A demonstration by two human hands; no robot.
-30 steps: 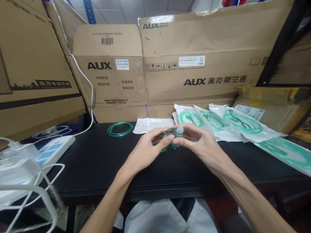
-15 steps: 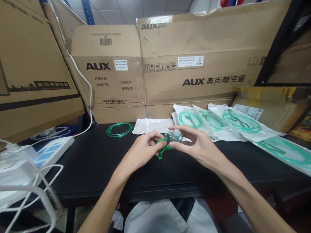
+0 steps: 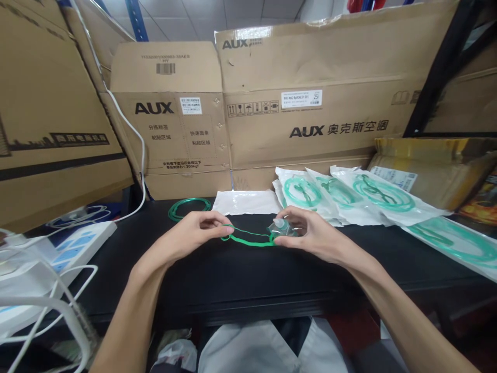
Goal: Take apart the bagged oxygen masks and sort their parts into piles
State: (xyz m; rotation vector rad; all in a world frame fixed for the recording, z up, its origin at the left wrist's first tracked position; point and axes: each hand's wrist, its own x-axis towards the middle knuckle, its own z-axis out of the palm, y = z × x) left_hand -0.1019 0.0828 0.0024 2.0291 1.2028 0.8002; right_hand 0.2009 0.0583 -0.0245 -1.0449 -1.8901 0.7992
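Observation:
Above the black table, my right hand (image 3: 310, 230) is closed around a small clear oxygen mask (image 3: 280, 227) with a whitish port on top. A green elastic strap (image 3: 250, 242) runs from the mask across to my left hand (image 3: 198, 234), which pinches its far end between thumb and fingers. Two strands of the strap show between my hands, the lower one sagging a little. Behind my left hand lies a coil of green tubing (image 3: 178, 208). A flat white pouch (image 3: 245, 202) rests on the table just beyond both hands.
Several white packs with green tubing (image 3: 382, 194) lie at the right, beside a taped cardboard box (image 3: 435, 155). Large cardboard panels (image 3: 310, 67) stand along the back. At the left are a white power strip (image 3: 83, 243) and loose white cables (image 3: 142, 155).
My left hand has moved left, away from the mask, drawing the green strap out between my hands. My right hand still holds the mask.

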